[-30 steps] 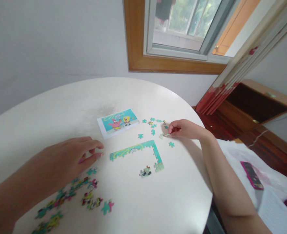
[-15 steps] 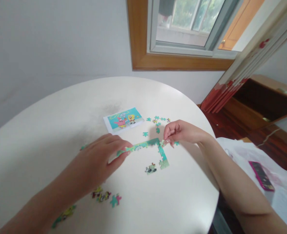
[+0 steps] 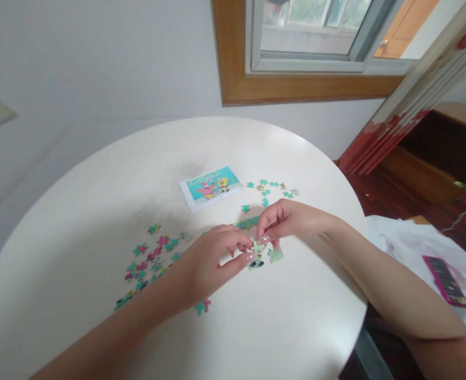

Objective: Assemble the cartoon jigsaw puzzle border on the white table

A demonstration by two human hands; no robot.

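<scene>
A small pale-green puzzle piece (image 3: 258, 247) is pinched between the thumb and fingers of my right hand (image 3: 278, 221). From the left, the thumb and forefinger of my left hand (image 3: 217, 253) close on the same piece's edge. Just beneath it lies a joined puzzle bit with black marks (image 3: 257, 262), partly covered by my fingers. To its right is the pale-green corner section (image 3: 276, 255) of the puzzle border. Behind my hands runs the teal border strip (image 3: 245, 224), mostly hidden by them.
A picture card (image 3: 211, 187) with cartoon figures lies farther back on the round white table (image 3: 233, 338). Several loose pieces (image 3: 265, 192) are spread right of the card. More loose pieces (image 3: 154, 256) lie left of my left forearm. A pink-edged phone (image 3: 446, 281) rests off the table at right.
My left hand has moved right, off the border strip, to the piece in my right hand. My right hand has shifted slightly left, bringing the piece over the black-marked bit. The view has turned left.
</scene>
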